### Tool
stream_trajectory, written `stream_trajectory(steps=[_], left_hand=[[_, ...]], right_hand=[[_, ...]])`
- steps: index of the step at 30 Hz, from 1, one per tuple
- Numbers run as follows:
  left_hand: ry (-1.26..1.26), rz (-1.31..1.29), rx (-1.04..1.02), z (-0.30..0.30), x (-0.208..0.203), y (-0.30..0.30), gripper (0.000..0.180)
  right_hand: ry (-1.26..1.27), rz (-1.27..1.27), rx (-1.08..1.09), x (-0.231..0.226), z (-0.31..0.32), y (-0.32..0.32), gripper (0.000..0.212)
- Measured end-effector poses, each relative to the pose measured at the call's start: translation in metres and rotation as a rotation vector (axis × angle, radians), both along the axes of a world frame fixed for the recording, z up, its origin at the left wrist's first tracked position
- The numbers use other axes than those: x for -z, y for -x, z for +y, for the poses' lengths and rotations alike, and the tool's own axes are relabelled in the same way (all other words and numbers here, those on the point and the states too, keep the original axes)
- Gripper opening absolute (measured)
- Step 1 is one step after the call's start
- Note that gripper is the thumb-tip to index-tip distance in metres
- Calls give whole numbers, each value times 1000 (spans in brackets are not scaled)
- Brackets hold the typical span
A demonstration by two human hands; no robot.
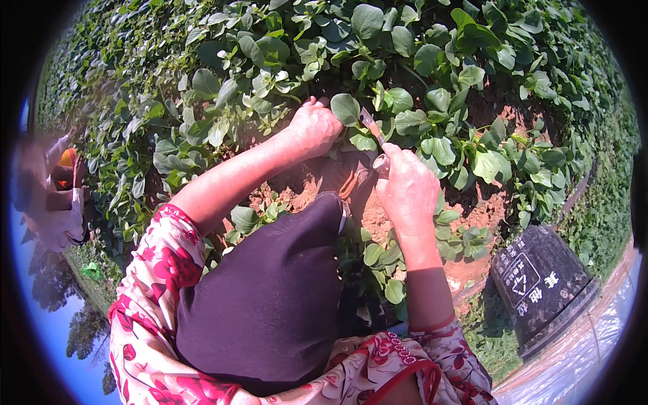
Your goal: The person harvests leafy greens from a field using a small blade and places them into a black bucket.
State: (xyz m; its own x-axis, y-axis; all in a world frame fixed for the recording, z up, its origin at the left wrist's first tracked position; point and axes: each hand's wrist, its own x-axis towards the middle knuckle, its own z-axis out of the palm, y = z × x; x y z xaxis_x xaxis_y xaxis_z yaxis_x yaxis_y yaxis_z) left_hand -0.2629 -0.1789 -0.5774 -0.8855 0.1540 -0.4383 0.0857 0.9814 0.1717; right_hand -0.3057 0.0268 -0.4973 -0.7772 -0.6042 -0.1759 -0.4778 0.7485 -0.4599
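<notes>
My right hand [408, 182] is closed around a small knife [366, 119], whose short metal blade points up and to the left among the leaves. Just left of it, my left hand [316, 127] is curled into a fist low in the leafy green plants [270, 50]. Whatever its fingers pinch is hidden by the hand and foliage. A round leaf [345, 109] stands between my left hand and the blade. Below the hands, a brown shoe [344, 179] rests on the reddish soil [378, 219].
A black plastic bucket [540, 283] with white markings lies tipped at the right, beside a pale strip of sheeting [567, 364]. Another person [57, 196] in light clothing is at the far left. My dark-trousered knee [270, 290] fills the lower middle.
</notes>
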Motion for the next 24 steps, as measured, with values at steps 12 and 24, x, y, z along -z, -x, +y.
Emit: stream_trajectory(steps=[12,24], left_hand=[[-43,-56,-327,-17,62,54,20],[-11,-156,2,-44,69,40,17]], right_hand=[[-22,-65,-12,21,0,-5,33],[-80,-119,-4,50,-20,-5,34]])
